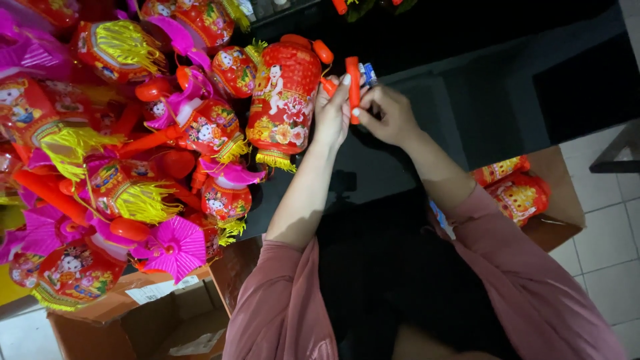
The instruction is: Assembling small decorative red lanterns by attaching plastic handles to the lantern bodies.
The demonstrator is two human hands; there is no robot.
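Pink sleeves (287,313) nearest; I note left hand (331,113) and right hand (385,115) fingers pinching the orange handle stick (353,80) beside the red lantern (285,93); best gripped steady, cord untwisted.

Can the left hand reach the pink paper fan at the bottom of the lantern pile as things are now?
Probably yes, but not freely. The left hand is busy gripping the orange handle beside the red lantern. The pink fan lies uncovered at the pile's near edge, close beside the left forearm, with nothing covering it.
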